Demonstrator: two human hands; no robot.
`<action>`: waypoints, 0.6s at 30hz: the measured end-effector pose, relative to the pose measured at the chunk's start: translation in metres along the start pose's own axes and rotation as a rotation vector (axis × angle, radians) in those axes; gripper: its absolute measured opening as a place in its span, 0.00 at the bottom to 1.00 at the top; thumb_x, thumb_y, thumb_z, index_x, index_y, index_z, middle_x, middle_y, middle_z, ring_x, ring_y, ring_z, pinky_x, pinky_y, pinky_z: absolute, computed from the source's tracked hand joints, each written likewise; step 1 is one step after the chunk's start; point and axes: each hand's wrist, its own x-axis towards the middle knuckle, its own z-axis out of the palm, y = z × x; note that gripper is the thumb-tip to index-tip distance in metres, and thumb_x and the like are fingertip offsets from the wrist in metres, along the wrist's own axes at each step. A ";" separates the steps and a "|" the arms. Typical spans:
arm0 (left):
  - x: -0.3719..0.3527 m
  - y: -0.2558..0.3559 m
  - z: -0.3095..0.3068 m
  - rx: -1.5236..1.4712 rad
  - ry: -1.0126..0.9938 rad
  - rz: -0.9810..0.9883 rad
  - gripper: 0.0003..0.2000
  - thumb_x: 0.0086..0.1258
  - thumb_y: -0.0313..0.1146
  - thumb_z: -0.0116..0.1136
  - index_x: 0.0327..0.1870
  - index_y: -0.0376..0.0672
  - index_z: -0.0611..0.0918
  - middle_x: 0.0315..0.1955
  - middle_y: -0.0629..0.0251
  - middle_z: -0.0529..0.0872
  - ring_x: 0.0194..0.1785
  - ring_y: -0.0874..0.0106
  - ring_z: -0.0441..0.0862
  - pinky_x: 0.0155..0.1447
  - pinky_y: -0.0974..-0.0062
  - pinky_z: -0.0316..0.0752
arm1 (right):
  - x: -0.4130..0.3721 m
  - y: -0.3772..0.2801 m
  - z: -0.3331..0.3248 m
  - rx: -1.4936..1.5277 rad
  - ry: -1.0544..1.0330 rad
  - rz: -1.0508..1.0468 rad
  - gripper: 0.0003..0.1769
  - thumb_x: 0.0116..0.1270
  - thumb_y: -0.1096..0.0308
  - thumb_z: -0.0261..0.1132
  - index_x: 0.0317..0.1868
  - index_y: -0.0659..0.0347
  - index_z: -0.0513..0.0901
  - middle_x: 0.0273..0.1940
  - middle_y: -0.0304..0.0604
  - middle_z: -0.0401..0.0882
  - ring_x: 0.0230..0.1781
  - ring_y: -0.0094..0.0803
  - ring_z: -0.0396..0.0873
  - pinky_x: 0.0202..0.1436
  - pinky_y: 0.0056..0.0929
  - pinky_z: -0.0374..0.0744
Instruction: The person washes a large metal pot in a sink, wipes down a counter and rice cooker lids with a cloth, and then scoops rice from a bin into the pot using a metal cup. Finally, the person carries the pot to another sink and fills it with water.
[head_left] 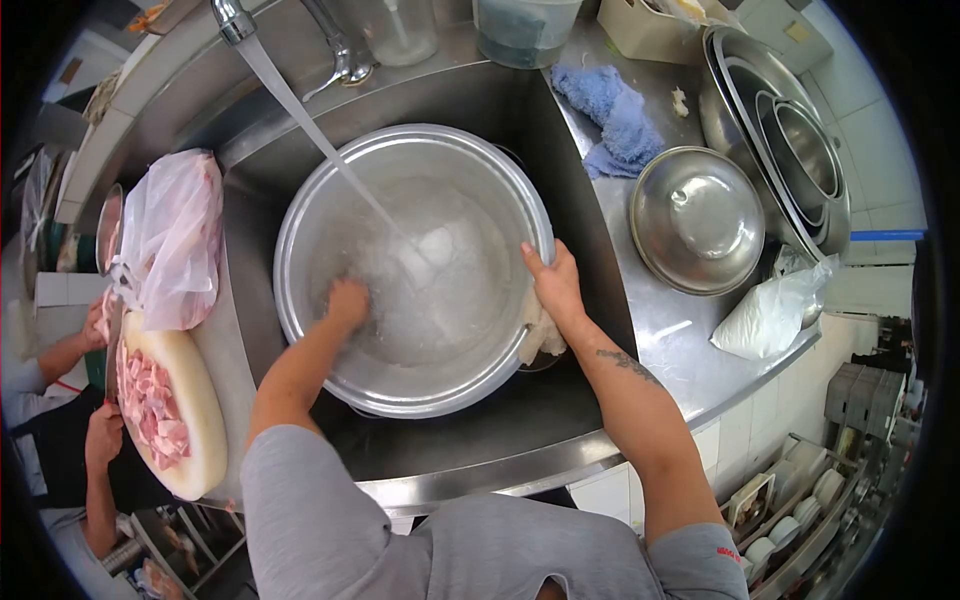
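A large steel basin (pixel 300 215) sits in the sink (pixel 560 420), partly filled with foamy water. From the tap (pixel 232 18) a stream of water (pixel 320 145) pours into it. My left hand (pixel 346 303) is down inside the basin, in the water, with its fingers hidden by foam. My right hand (pixel 553 283) grips the basin's right rim, thumb over the edge. Something pale (pixel 540 335) lies just under that hand, outside the rim.
Left of the sink, another person's hands (pixel 100 430) work at a round cutting board (pixel 190 420) with cut raw meat; a plastic bag of meat (pixel 175 235) lies beyond it. On the right counter: blue cloth (pixel 612 115), upturned steel bowl (pixel 697 220), stacked bowls (pixel 790 140), white bag (pixel 770 315).
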 end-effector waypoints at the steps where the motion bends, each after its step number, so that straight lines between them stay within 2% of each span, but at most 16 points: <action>1: -0.021 0.016 0.020 0.106 -0.081 0.083 0.14 0.58 0.36 0.51 0.42 0.39 0.81 0.46 0.52 0.78 0.48 0.56 0.76 0.48 0.57 0.72 | 0.000 0.001 -0.001 -0.013 -0.002 0.007 0.22 0.57 0.56 0.64 0.37 0.71 0.75 0.31 0.55 0.80 0.34 0.43 0.80 0.39 0.34 0.74; 2: -0.056 0.052 -0.029 0.046 -0.294 0.180 0.14 0.57 0.36 0.50 0.41 0.40 0.82 0.40 0.52 0.82 0.44 0.58 0.79 0.48 0.57 0.73 | 0.001 0.003 -0.001 -0.023 -0.003 0.012 0.21 0.57 0.57 0.65 0.36 0.70 0.75 0.30 0.55 0.79 0.33 0.43 0.79 0.39 0.35 0.74; 3: -0.076 0.086 -0.040 -0.105 -0.251 0.227 0.15 0.56 0.37 0.50 0.41 0.42 0.83 0.36 0.50 0.83 0.43 0.57 0.81 0.48 0.58 0.73 | 0.002 0.003 -0.001 -0.030 -0.004 0.016 0.21 0.57 0.57 0.65 0.36 0.70 0.75 0.30 0.54 0.79 0.33 0.43 0.79 0.38 0.35 0.74; 4: -0.078 0.119 -0.029 -0.422 -0.131 0.279 0.15 0.56 0.36 0.50 0.40 0.40 0.83 0.39 0.46 0.81 0.44 0.54 0.80 0.50 0.57 0.72 | 0.002 0.002 -0.001 -0.030 0.007 0.012 0.20 0.56 0.57 0.65 0.35 0.69 0.75 0.29 0.54 0.79 0.32 0.43 0.79 0.38 0.35 0.74; 5: -0.064 0.163 -0.029 -0.621 -0.197 0.186 0.15 0.55 0.35 0.51 0.39 0.35 0.82 0.39 0.43 0.81 0.44 0.50 0.79 0.50 0.55 0.71 | 0.000 -0.001 -0.001 -0.032 0.014 0.010 0.20 0.56 0.57 0.65 0.34 0.69 0.75 0.28 0.54 0.79 0.31 0.43 0.79 0.37 0.35 0.74; 6: -0.067 0.189 -0.084 -0.878 -0.211 0.119 0.16 0.55 0.34 0.50 0.40 0.32 0.80 0.37 0.41 0.81 0.44 0.48 0.78 0.50 0.55 0.70 | -0.002 -0.003 -0.002 -0.037 0.017 0.007 0.20 0.56 0.57 0.65 0.33 0.68 0.74 0.28 0.53 0.79 0.31 0.43 0.79 0.37 0.36 0.73; 7: -0.044 0.219 -0.081 -1.151 -0.131 0.013 0.14 0.56 0.31 0.49 0.39 0.32 0.80 0.37 0.38 0.80 0.43 0.47 0.78 0.48 0.56 0.71 | -0.003 -0.005 -0.001 -0.044 0.020 -0.001 0.20 0.56 0.57 0.65 0.33 0.68 0.74 0.27 0.53 0.78 0.30 0.43 0.79 0.37 0.36 0.73; 9: -0.045 0.235 -0.146 -1.570 0.043 -0.061 0.11 0.59 0.29 0.47 0.36 0.31 0.79 0.35 0.40 0.79 0.43 0.49 0.77 0.47 0.58 0.70 | -0.002 -0.009 -0.002 -0.060 0.039 -0.018 0.20 0.56 0.56 0.65 0.33 0.67 0.73 0.27 0.53 0.78 0.30 0.43 0.79 0.36 0.36 0.73; 12: -0.116 0.191 -0.133 -1.216 0.220 0.304 0.09 0.63 0.30 0.46 0.34 0.33 0.76 0.32 0.45 0.78 0.43 0.54 0.75 0.50 0.59 0.67 | -0.005 -0.012 -0.002 -0.086 0.031 0.015 0.21 0.56 0.56 0.65 0.34 0.68 0.73 0.28 0.54 0.79 0.31 0.45 0.79 0.37 0.36 0.74; 13: -0.134 0.163 -0.098 -1.189 0.105 0.398 0.08 0.64 0.31 0.46 0.34 0.35 0.75 0.34 0.45 0.76 0.48 0.56 0.73 0.54 0.60 0.65 | -0.005 -0.014 -0.002 -0.084 0.031 0.016 0.21 0.56 0.56 0.65 0.34 0.68 0.73 0.29 0.55 0.79 0.32 0.45 0.80 0.37 0.36 0.74; 14: -0.139 0.117 -0.079 -0.981 -0.151 0.462 0.08 0.62 0.31 0.48 0.34 0.36 0.77 0.36 0.48 0.78 0.50 0.55 0.73 0.57 0.60 0.66 | -0.001 -0.015 -0.002 -0.089 0.022 -0.003 0.21 0.57 0.56 0.65 0.34 0.68 0.73 0.29 0.55 0.79 0.33 0.45 0.80 0.38 0.36 0.74; 15: -0.144 0.066 -0.069 -0.601 -0.039 0.577 0.08 0.57 0.29 0.51 0.36 0.40 0.80 0.38 0.52 0.80 0.54 0.57 0.73 0.59 0.62 0.66 | 0.000 -0.014 -0.002 -0.094 0.019 -0.012 0.21 0.57 0.56 0.65 0.34 0.68 0.73 0.29 0.55 0.79 0.33 0.45 0.80 0.38 0.36 0.74; 16: -0.104 -0.008 -0.011 -0.378 -0.101 0.650 0.12 0.51 0.29 0.53 0.37 0.46 0.83 0.41 0.57 0.81 0.57 0.59 0.72 0.59 0.61 0.66 | -0.004 -0.011 -0.003 -0.100 0.015 -0.013 0.21 0.57 0.56 0.64 0.35 0.68 0.73 0.30 0.55 0.79 0.34 0.45 0.80 0.38 0.36 0.74; 18: -0.020 -0.100 -0.069 0.235 0.138 0.620 0.12 0.49 0.36 0.58 0.34 0.45 0.84 0.43 0.59 0.81 0.48 0.62 0.75 0.54 0.61 0.67 | -0.005 -0.014 -0.005 -0.091 0.012 0.008 0.21 0.57 0.56 0.64 0.35 0.69 0.73 0.30 0.56 0.79 0.35 0.45 0.80 0.39 0.36 0.74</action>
